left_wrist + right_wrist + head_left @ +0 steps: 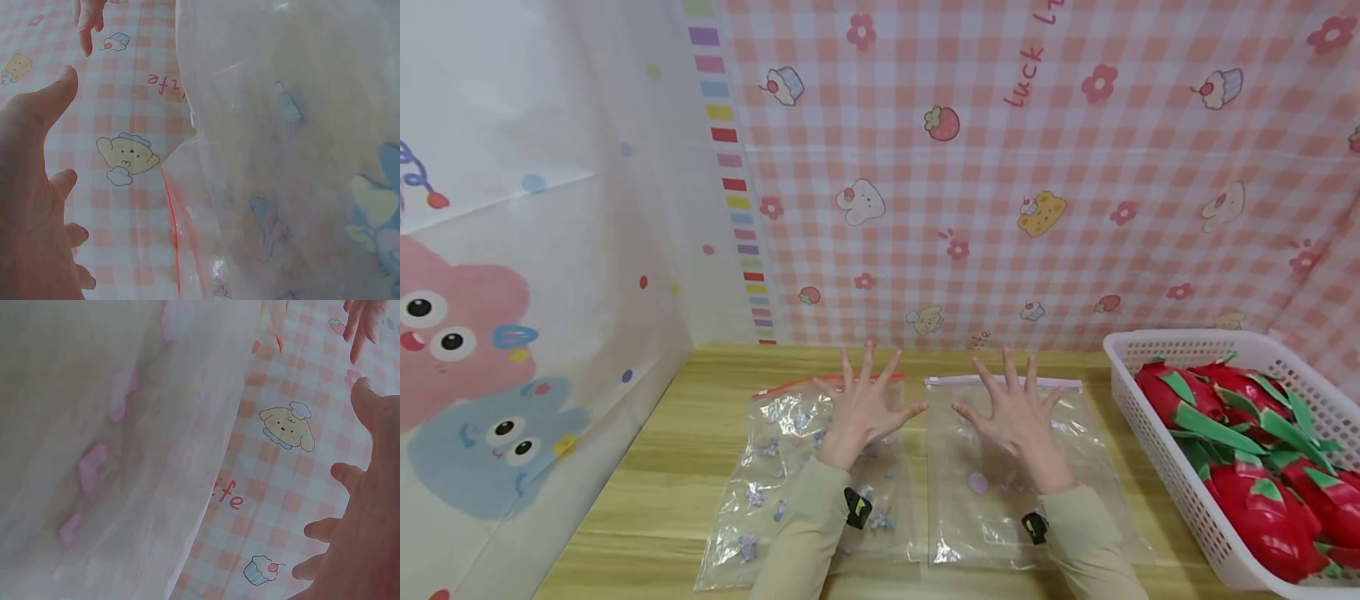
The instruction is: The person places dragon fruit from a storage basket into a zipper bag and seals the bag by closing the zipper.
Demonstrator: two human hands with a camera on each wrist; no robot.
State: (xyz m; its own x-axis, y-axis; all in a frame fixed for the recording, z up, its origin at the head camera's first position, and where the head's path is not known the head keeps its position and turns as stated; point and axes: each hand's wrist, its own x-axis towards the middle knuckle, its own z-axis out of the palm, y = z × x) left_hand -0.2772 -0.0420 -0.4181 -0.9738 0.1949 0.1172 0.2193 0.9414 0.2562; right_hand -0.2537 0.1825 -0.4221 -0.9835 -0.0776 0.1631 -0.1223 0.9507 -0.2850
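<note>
The head view shows a white basket [1157, 471] of red fruits [1262, 517] with green leaves, standing on a wooden table [647, 483]. Just left of the basket lies a clear bag [977, 521] with a purple zip and pale pink pieces showing in it. Farther left from the basket is a second bag [760, 467], red-zipped, with small bluish-purple pieces showing through. The right hand [1018, 417], the one nearer the basket, is over the purple-zipped bag, fingers spread, gripping nothing. The left hand [865, 412], farther from the basket, is over the red-zipped bag, its fingers also fanned apart and holding nothing. Whether either palm touches plastic, I cannot tell. Beyond the basket hangs a pink checked cloth [940, 208].
</note>
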